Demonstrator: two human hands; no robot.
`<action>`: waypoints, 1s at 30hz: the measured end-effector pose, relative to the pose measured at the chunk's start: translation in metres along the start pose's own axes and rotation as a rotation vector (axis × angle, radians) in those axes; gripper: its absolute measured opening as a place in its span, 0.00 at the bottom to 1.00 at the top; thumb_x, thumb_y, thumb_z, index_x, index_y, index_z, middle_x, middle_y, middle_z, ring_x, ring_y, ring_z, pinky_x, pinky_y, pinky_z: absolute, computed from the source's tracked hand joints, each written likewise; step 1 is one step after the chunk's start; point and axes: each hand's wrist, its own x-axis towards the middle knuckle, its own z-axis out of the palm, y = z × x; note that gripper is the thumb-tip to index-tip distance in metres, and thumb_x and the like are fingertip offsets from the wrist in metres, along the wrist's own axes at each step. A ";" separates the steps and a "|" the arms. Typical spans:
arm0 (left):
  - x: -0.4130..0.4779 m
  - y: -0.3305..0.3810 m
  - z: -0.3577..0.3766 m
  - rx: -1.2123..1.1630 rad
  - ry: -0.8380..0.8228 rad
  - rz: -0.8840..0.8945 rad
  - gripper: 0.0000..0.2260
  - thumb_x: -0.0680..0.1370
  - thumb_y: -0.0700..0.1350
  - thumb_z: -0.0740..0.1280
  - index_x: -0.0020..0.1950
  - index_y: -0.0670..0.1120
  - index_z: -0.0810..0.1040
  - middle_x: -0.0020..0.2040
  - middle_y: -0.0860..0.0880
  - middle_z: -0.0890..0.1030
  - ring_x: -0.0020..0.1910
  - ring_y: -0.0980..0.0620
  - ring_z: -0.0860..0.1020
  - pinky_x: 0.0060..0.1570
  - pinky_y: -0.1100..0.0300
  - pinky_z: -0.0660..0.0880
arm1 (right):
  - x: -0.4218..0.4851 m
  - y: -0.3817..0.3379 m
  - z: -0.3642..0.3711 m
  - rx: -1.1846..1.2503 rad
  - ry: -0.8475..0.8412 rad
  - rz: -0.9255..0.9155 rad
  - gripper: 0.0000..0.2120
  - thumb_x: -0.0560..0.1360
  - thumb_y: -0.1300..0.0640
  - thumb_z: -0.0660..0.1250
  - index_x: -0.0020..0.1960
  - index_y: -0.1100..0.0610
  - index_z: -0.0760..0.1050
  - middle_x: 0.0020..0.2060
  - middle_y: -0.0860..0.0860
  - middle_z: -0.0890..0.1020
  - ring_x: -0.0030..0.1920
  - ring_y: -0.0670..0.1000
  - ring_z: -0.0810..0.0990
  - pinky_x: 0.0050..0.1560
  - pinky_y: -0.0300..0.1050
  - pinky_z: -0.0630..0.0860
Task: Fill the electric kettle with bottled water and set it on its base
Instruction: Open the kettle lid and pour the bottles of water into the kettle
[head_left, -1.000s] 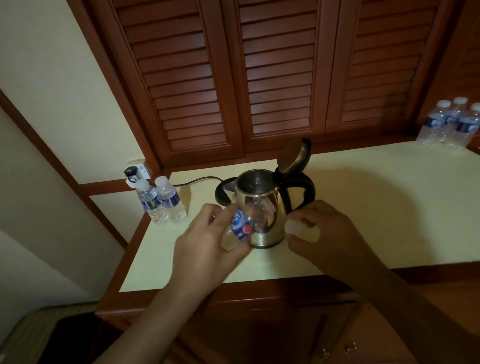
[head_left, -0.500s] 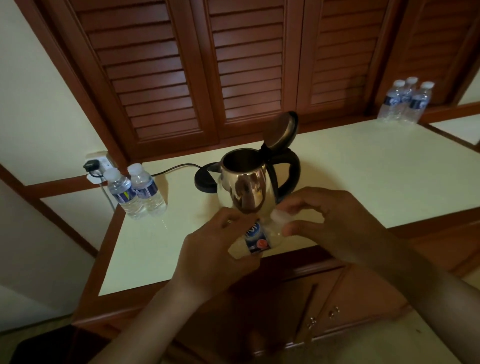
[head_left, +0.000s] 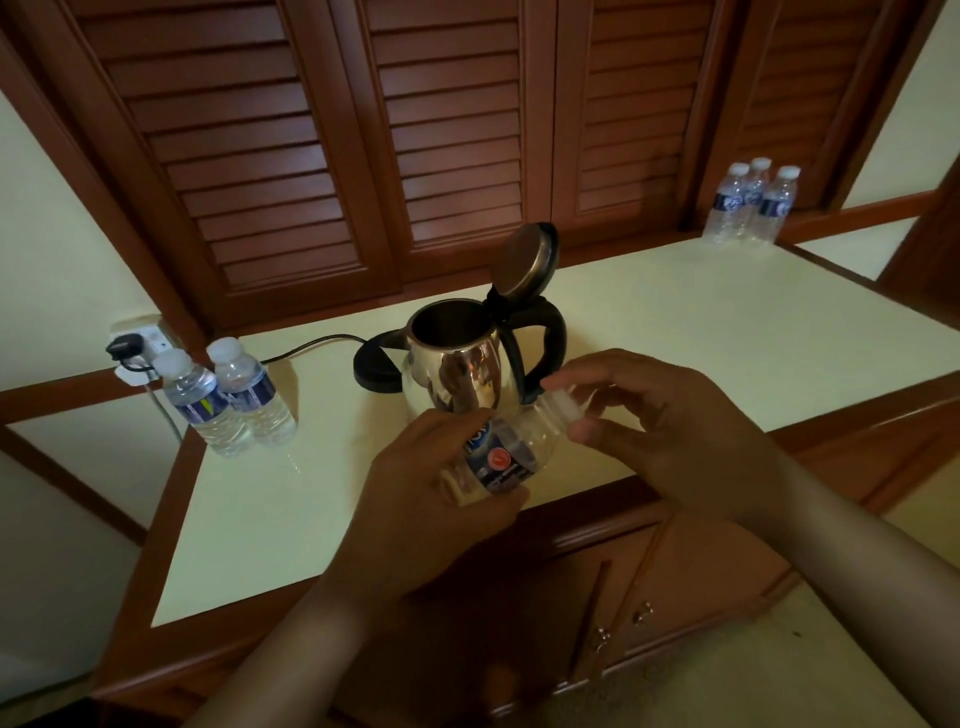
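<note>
A steel electric kettle (head_left: 460, 371) with a black handle stands on the cream counter (head_left: 727, 322), its lid hinged open. Its black round base (head_left: 375, 366) lies just behind and left of it, cord running to the wall socket (head_left: 136, 347). In front of the kettle, my left hand (head_left: 431, 499) is wrapped around a small water bottle (head_left: 501, 457) tilted to the right. My right hand (head_left: 670, 421) pinches the bottle's white cap (head_left: 563, 404) with fingers and thumb.
Two sealed water bottles (head_left: 228, 397) stand at the counter's left edge by the socket. Three more bottles (head_left: 750, 203) stand at the far right corner. Louvred wooden doors rise behind the counter; cabinet doors with small knobs (head_left: 643, 613) sit below its front edge.
The bottle and both hands have come down and toward me, from beside the kettle body to in front of it. The view has shifted so the kettle sits higher.
</note>
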 end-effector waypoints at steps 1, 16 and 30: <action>0.002 0.001 -0.001 -0.028 -0.017 0.002 0.24 0.71 0.52 0.81 0.62 0.65 0.76 0.54 0.68 0.78 0.54 0.67 0.80 0.47 0.74 0.76 | 0.001 -0.001 -0.002 0.008 0.002 0.007 0.18 0.74 0.60 0.74 0.63 0.51 0.80 0.54 0.44 0.83 0.56 0.52 0.81 0.57 0.42 0.78; 0.069 0.020 0.048 -0.581 -0.520 -0.054 0.13 0.70 0.46 0.79 0.53 0.53 0.87 0.42 0.51 0.86 0.38 0.52 0.85 0.36 0.59 0.80 | -0.011 0.018 -0.060 -0.441 0.055 -0.177 0.17 0.80 0.50 0.67 0.36 0.59 0.77 0.29 0.49 0.72 0.31 0.47 0.73 0.34 0.39 0.67; 0.204 0.068 0.220 -0.134 -0.214 0.028 0.21 0.72 0.60 0.77 0.62 0.67 0.74 0.55 0.59 0.78 0.53 0.60 0.79 0.52 0.60 0.80 | 0.020 0.132 -0.211 -0.459 0.252 0.306 0.25 0.79 0.37 0.57 0.40 0.54 0.81 0.32 0.48 0.81 0.35 0.47 0.79 0.38 0.38 0.73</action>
